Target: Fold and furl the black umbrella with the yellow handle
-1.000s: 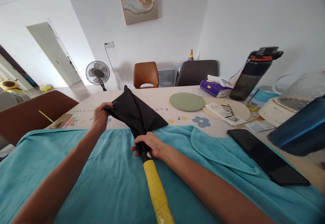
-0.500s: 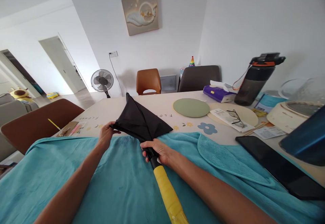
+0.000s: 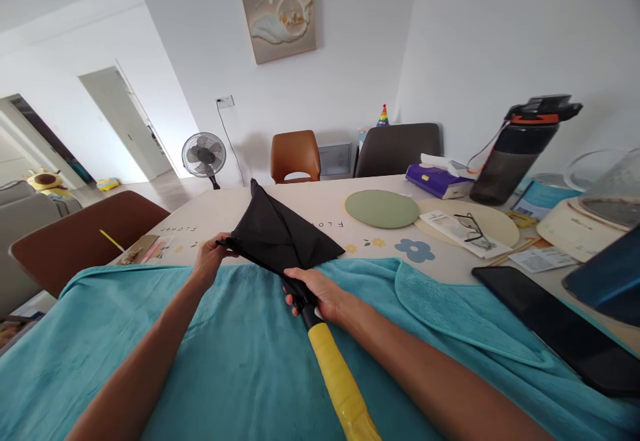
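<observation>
Umbrella (image 3: 265, 224) | black canopy (image 3: 290, 234), creased, loose | yellow-wrapped handle (image 3: 340, 376) | left grip (image 3: 209, 260) pinching canopy edge | right grip (image 3: 323, 294) around shaft (image 3: 312, 318)

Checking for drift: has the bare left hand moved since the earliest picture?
Yes, the left hand came slightly nearer the wearer, judged by the black printed lettering beside it.

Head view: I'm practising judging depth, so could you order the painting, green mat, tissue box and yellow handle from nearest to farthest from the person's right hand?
1. Yellow handle: just on the near side of the right hand.
2. Green mat: ahead and to the right, on the table.
3. Tissue box: farther right, behind the mat.
4. Painting: on the wall beyond the table.
</observation>
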`<state>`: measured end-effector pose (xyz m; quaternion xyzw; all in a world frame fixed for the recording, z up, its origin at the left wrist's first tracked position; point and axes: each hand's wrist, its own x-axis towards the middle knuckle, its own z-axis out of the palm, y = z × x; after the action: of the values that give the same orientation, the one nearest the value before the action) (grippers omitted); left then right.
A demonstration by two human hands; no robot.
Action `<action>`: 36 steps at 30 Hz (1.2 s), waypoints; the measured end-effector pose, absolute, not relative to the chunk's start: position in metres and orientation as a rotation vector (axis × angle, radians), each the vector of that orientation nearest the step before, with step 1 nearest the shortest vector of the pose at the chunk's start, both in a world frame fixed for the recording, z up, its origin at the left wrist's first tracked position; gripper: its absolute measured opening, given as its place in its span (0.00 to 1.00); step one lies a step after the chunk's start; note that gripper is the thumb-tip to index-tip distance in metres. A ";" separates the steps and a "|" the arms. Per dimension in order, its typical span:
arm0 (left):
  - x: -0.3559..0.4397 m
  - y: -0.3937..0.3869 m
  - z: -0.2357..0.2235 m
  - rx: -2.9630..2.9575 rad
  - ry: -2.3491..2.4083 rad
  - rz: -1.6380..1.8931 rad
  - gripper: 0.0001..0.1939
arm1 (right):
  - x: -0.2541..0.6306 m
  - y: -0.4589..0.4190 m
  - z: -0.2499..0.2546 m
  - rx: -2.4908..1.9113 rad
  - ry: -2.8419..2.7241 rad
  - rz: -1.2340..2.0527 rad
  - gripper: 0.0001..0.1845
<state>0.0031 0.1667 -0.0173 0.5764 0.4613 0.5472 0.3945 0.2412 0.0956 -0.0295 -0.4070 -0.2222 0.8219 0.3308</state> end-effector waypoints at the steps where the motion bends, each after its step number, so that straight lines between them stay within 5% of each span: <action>1: -0.001 0.167 -0.016 1.492 1.148 1.358 0.05 | 0.241 0.096 -0.030 -1.066 -0.609 2.153 0.10; 8: -0.047 0.176 -0.018 1.972 1.835 0.585 0.07 | 0.240 0.095 -0.029 -1.067 -0.662 2.115 0.09; 11: -0.053 0.175 -0.014 1.949 2.063 0.640 0.11 | 0.240 0.097 -0.030 -1.090 -0.664 2.101 0.09; 16: -0.012 0.154 -0.005 1.955 1.649 0.871 0.14 | 0.239 0.100 -0.033 -1.104 -0.682 2.113 0.09; 19: 0.015 0.142 -0.006 2.050 1.405 0.700 0.14 | 0.239 0.099 -0.032 -1.120 -0.686 2.114 0.09; 25: 0.004 0.143 -0.012 2.367 1.900 0.217 0.15 | 0.238 0.097 -0.027 -1.136 -0.669 2.092 0.08; 30: 0.000 0.147 -0.007 2.296 2.106 0.424 0.18 | 0.239 0.096 -0.024 -1.149 -0.642 2.114 0.08; 36: 0.038 0.146 -0.022 1.854 1.661 1.076 0.13 | 0.239 0.096 -0.021 -1.161 -0.631 2.123 0.08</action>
<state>0.0385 0.1456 -0.0219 0.6680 0.5984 0.3876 0.2132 0.2387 0.0960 -0.0213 -0.4408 -0.2395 0.8058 0.3147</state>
